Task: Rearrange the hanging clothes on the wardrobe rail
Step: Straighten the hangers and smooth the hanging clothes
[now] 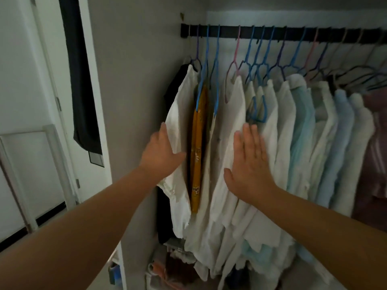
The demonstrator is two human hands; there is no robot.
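the light, limp clothes hang on thin hangers along the black rail, left hand and right hand flat-fingered, parting them; likely best shifted by hanger hooks.

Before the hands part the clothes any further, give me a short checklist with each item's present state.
1. Left hand flat on the white shirt at the left: ok.
2. Right hand flat on the white shirts to the right: ok.
3. Yellow garment showing in the gap between the hands: ok.
4. Neither hand holds a hanger: ok.
5. Hanger hooks seated on the black rail: ok where visible; far right end blurred, cannot tell.
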